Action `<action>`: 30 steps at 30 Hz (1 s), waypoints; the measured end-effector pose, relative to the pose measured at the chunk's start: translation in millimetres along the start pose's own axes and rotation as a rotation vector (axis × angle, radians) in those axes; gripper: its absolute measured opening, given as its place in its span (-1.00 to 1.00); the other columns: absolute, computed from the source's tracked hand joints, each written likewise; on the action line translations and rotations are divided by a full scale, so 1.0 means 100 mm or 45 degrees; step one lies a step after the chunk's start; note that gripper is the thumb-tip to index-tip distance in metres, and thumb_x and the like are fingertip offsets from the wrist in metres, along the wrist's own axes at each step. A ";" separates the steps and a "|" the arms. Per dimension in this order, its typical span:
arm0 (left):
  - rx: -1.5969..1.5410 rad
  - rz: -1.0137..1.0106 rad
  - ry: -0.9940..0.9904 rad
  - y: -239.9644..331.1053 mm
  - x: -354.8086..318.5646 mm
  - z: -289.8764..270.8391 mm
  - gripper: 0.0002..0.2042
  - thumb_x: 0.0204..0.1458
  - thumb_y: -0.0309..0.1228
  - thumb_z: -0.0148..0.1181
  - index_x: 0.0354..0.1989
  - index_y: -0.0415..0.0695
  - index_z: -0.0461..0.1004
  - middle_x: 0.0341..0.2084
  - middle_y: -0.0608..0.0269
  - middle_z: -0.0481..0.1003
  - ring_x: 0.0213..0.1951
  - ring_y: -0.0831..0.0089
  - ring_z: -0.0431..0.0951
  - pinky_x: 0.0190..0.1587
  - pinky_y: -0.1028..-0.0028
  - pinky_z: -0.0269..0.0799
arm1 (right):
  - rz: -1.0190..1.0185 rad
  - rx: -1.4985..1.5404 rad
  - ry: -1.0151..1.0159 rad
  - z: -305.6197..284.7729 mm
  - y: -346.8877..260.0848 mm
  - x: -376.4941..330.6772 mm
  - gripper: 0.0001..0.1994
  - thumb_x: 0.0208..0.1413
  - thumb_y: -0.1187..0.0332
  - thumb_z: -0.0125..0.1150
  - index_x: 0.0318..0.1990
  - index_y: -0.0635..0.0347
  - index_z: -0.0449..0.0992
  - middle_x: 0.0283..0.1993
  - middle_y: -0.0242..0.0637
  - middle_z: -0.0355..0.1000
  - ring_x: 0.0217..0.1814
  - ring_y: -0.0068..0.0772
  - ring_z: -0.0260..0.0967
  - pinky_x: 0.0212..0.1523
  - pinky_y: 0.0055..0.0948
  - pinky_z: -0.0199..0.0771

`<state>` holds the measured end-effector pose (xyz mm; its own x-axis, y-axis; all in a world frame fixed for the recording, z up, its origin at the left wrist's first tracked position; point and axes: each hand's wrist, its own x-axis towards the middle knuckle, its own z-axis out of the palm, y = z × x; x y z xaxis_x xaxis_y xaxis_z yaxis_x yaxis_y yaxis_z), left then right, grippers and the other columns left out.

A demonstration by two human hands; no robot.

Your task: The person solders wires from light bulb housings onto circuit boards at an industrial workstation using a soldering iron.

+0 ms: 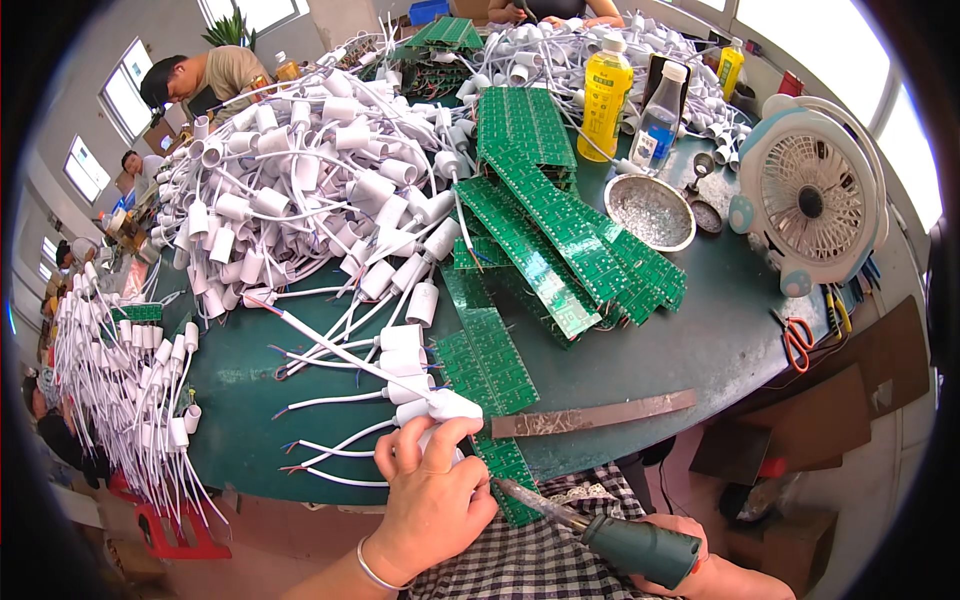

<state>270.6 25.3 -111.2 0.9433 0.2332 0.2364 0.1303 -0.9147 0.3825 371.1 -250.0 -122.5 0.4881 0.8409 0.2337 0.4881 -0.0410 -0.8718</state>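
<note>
My left hand closes its fingers around a white lamp holder, whose cable points up and left. That holder sits at the edge of a strip of green circuit boards running toward me. Several more white holders with cables lie in a row along the strip's left side. In my right hand is a soldering iron with a dark green handle. Its tip reaches left to the near end of the strip, beside my left fingers. Whether the tip touches the board I cannot tell.
A brown curved strip lies right of the boards. Beyond are stacked green boards, a heap of white lamp holders, a metal bowl, bottles, a fan and orange-handled scissors. Other people sit at the far side.
</note>
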 end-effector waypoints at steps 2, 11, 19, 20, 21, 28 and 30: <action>0.017 -0.012 0.000 0.01 0.00 0.01 -0.89 -0.40 -0.47 0.24 -0.66 -0.04 0.41 0.03 0.28 0.27 0.06 0.06 0.14 0.03 0.09 -0.04 | -0.044 0.012 -0.008 0.00 0.06 0.01 -0.49 -0.07 0.30 0.33 0.00 0.43 0.36 -0.20 -0.07 0.48 -0.26 -0.12 0.50 -0.21 -0.31 0.50; 0.016 -0.012 -0.008 0.01 0.01 0.03 -0.90 -0.40 -0.46 0.23 -0.68 -0.04 0.42 0.03 0.30 0.27 0.09 0.07 0.12 0.05 0.09 -0.05 | -0.032 -0.322 0.171 -0.12 0.13 -0.19 -0.53 -0.08 0.32 0.37 -0.02 0.34 0.41 -0.11 -0.08 0.44 -0.10 -0.20 0.42 -0.09 -0.30 0.43; 0.041 -0.056 -0.020 0.03 -0.03 0.03 -0.90 -0.39 -0.45 0.24 -0.68 -0.04 0.41 0.02 0.30 0.28 0.08 0.05 0.13 0.04 0.01 -0.05 | 0.215 0.290 0.863 -0.51 0.09 0.31 -0.57 0.05 0.53 0.06 0.11 0.41 0.23 -0.14 -0.11 0.47 -0.53 -0.53 0.39 -0.51 -0.54 0.41; 0.024 -0.035 -0.015 0.01 -0.03 0.02 -0.90 -0.39 -0.45 0.24 -0.68 -0.04 0.41 0.02 0.30 0.28 0.08 0.05 0.13 0.04 0.01 -0.05 | 0.169 0.215 0.923 -0.60 0.04 0.41 -0.54 0.06 0.44 0.05 0.14 0.40 0.22 -0.08 -0.09 0.44 -0.50 -0.50 0.39 -0.56 -0.57 0.38; 0.021 -0.039 -0.017 0.00 -0.04 0.01 -0.90 -0.38 -0.45 0.24 -0.68 -0.03 0.41 0.03 0.30 0.27 0.09 0.04 0.12 0.04 0.00 -0.06 | 0.121 0.160 0.972 -0.66 0.06 0.51 -0.51 0.08 0.35 0.05 0.16 0.39 0.21 -0.02 -0.07 0.41 -0.48 -0.47 0.39 -0.61 -0.60 0.35; 0.015 -0.004 0.019 0.01 -0.02 0.01 -0.91 -0.38 -0.44 0.25 -0.67 -0.03 0.44 0.02 0.26 0.28 0.07 0.05 0.13 0.06 0.08 -0.04 | 0.358 -0.068 0.975 -1.12 0.45 1.32 -0.76 0.07 0.47 0.10 -0.10 0.36 0.44 -0.28 -0.34 0.50 -0.57 -0.64 0.29 -0.56 -0.61 0.28; 0.033 0.001 0.051 -0.01 -0.04 0.02 -0.90 -0.35 -0.42 0.27 -0.63 -0.02 0.46 0.03 0.27 0.29 0.07 0.08 0.15 0.04 0.09 0.00 | 0.300 0.063 0.988 -1.15 0.69 1.29 -0.69 0.08 0.47 0.14 0.00 0.31 0.40 -0.16 -0.31 0.49 -0.44 -0.70 0.34 -0.53 -0.64 0.40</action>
<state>267.8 24.8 -114.5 0.9306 0.2446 0.2724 0.1375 -0.9230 0.3594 551.3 -207.0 -103.3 0.9455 0.1989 0.2577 0.2862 -0.1310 -0.9492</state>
